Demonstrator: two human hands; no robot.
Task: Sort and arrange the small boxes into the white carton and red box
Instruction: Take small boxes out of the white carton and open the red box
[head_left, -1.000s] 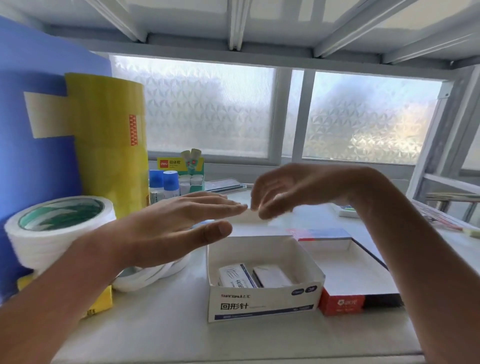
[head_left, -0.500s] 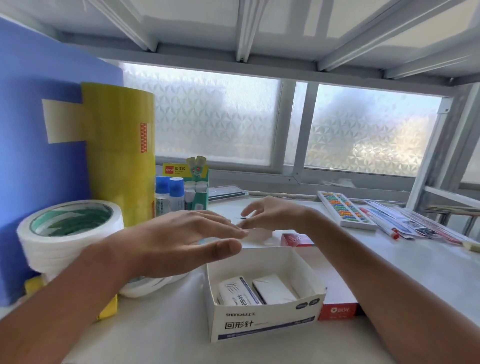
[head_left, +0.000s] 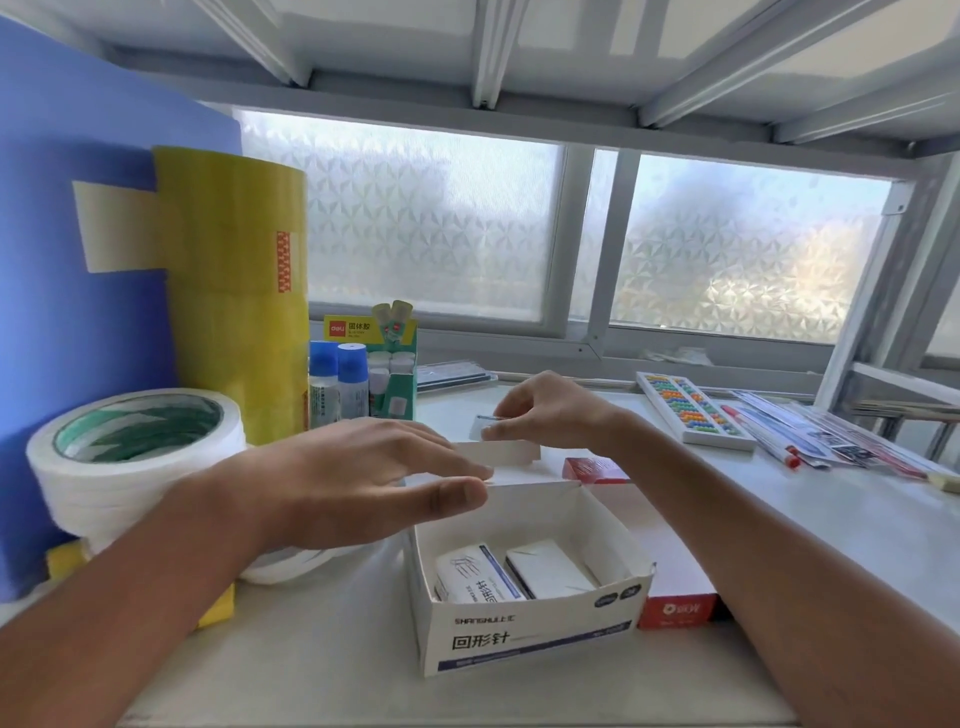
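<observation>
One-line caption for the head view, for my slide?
Right hand pinches a small box behind the open white carton; left hand hovers open.

— What's my left hand (head_left: 353, 483) doing?
— Palm down, forearm in from the lower left, fingers straight and together, thumb underneath, nothing pinched.
— And my right hand (head_left: 545, 415)?
— Farther out, wrist bent, forearm in from the lower right; thumb and fingertips pinch a small box (head_left: 480, 427).
</observation>
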